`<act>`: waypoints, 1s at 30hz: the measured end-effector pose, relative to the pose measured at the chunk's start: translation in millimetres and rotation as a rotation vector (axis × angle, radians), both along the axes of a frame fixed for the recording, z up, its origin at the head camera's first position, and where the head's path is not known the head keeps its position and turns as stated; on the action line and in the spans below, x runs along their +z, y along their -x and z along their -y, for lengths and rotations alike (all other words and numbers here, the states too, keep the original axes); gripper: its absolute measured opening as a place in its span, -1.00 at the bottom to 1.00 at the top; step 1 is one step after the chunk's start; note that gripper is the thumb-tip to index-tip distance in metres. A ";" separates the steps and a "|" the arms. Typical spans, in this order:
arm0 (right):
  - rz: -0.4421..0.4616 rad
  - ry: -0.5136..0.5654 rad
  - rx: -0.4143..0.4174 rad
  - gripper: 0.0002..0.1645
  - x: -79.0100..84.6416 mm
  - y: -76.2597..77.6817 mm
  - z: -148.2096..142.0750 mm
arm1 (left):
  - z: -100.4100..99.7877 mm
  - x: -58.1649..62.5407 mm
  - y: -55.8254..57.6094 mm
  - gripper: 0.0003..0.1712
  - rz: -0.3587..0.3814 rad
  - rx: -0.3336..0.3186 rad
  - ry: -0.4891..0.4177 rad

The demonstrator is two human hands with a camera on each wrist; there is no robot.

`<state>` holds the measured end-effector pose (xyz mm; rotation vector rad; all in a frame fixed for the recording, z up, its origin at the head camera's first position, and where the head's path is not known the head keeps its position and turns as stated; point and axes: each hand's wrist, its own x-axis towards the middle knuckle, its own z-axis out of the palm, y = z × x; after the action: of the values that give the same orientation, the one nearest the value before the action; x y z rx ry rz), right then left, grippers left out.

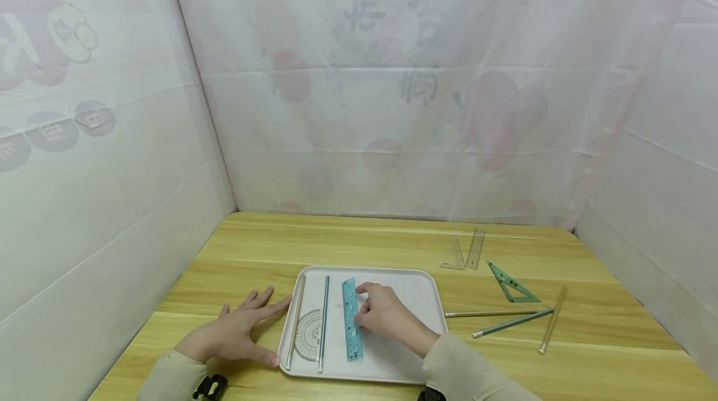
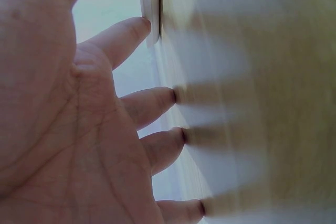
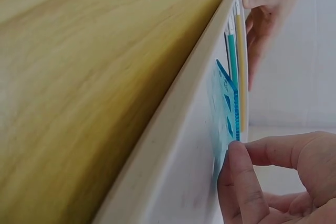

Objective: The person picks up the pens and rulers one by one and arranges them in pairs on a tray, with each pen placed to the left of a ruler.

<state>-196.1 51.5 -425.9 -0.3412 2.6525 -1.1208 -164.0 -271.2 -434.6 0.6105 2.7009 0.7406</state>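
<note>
- Wooden table [image 1: 336,242]: wood-grain top, carries everything below.
- White tray [image 1: 415,289]: on the near part of the table, between the two forearms.
- Left hand [image 1: 241,329]: fingers spread wide, at the tray's left side; index fingertip and thumb meet the rim, the other fingertips rest on the table. Holds nothing.
- Right hand [image 1: 384,312]: over the tray, thumb and index finger brought together, pinching the blue ruler's right edge.
- Blue ruler [image 1: 351,320]: inside the tray near its middle, lengthwise away from the person; just left of the right hand, well apart from the left hand.
- Green set square [image 1: 512,282]: on the table, right of the tray.
- Clear protractor [image 1: 307,335]: in the tray, between two upright-lying pencils, gold [image 1: 296,323] and green [image 1: 325,310]; nearer the left hand than the ruler is.
- Clear ruler [image 1: 475,250] and clear set square [image 1: 453,265]: side by side beyond the tray's far right corner.
- Three more pencils [image 1: 513,322]: right of the tray, near one another.
</note>
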 end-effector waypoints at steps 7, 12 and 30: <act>0.003 -0.009 -0.003 -0.25 1.2 -1.9 4.3 | 0.1 0.4 -0.3 0.27 -0.001 0.000 -0.004; 0.008 -0.006 -0.002 -0.24 0.9 -3.6 6.7 | 0.5 0.0 -0.2 0.27 -0.004 -0.004 -0.002; 0.024 0.002 0.006 -0.24 1.7 -10.9 20.7 | -0.6 2.3 -0.5 0.28 0.016 0.004 0.002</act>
<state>-185.3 30.8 -424.1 -0.3345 2.6277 -1.1192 -163.5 -270.6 -432.3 0.5963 2.6882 0.7411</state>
